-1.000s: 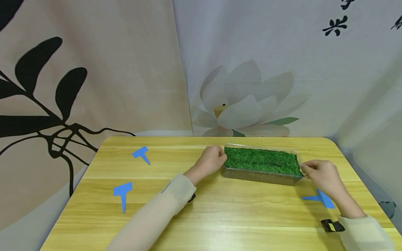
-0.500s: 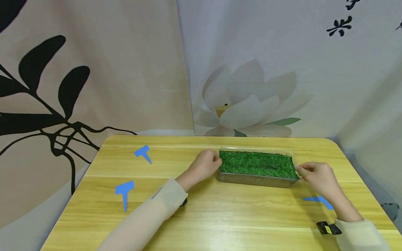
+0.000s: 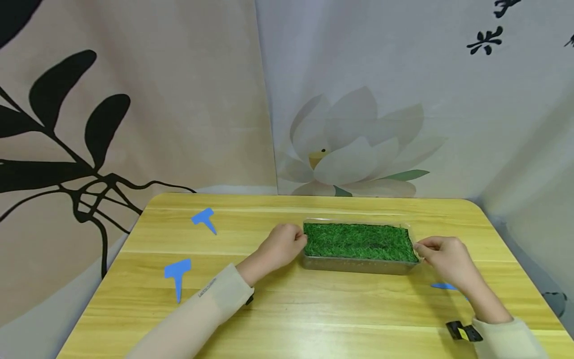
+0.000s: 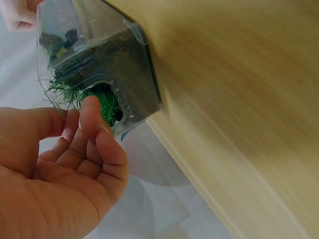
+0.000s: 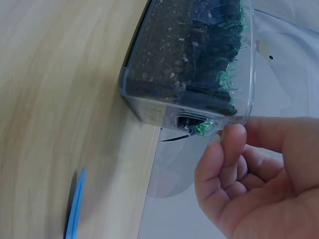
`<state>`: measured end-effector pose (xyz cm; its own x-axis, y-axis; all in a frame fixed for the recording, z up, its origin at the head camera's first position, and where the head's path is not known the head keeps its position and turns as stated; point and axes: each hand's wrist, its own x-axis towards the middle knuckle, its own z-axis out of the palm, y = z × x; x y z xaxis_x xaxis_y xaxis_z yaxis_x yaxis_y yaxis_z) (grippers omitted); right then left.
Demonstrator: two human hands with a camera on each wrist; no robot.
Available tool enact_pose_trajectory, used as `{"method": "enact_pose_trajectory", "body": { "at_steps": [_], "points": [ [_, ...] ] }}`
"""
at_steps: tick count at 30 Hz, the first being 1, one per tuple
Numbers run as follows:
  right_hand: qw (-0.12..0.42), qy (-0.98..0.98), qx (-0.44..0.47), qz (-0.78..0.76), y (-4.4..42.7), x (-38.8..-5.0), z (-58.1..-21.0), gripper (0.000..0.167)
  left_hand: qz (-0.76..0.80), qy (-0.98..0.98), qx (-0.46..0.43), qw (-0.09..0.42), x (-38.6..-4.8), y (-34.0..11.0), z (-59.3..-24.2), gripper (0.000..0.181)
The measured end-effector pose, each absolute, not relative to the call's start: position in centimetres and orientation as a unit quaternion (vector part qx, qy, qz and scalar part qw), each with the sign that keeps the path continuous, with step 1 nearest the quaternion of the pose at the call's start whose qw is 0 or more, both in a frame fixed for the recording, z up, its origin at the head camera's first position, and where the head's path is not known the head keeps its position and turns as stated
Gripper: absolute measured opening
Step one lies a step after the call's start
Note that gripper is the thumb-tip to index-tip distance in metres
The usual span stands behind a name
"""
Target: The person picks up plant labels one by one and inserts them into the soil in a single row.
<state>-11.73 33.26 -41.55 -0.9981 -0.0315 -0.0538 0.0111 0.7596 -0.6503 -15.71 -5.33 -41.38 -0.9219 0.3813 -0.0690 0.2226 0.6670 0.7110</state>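
A long clear container (image 3: 358, 265) with a green grass mat (image 3: 358, 242) on top stands right of the table's middle. My left hand (image 3: 281, 245) pinches the rim at its left end, fingers curled. At the opposite end my right hand (image 3: 446, 254) pinches the rim between thumb and finger. Through the wall, the right wrist view shows dark, gravelly filling (image 5: 162, 55) under the grass. Each end wall has a rounded opening with grass blades showing, beside the left fingertips (image 4: 92, 112) and the right fingertips (image 5: 227, 139).
Two blue T-shaped pieces lie on the left of the table, one farther back (image 3: 204, 219) and one nearer (image 3: 177, 274). Another blue piece (image 3: 444, 286) lies partly hidden beside my right forearm. A printed curtain (image 3: 179, 99) hangs behind the table's back edge.
The container has moved left and slightly toward me, with both hands moving along at its ends. My right forearm now covers more of the blue piece on the right.
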Motion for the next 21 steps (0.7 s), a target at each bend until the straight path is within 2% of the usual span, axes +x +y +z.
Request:
{"method": "enact_pose_trajectory", "body": {
  "at_steps": [9,21],
  "points": [
    [0.039,0.933,-0.014,-0.357,32.2,-11.3,-41.4,0.033,0.37,0.907,0.176,0.095,-14.5,-6.7,-41.3,0.048],
    [0.052,0.93,-0.018,-0.363,30.5,-10.8,-41.1,0.022,0.353,0.913,0.17,0.118,-13.5,-8.6,-40.5,0.05]
  ]
}}
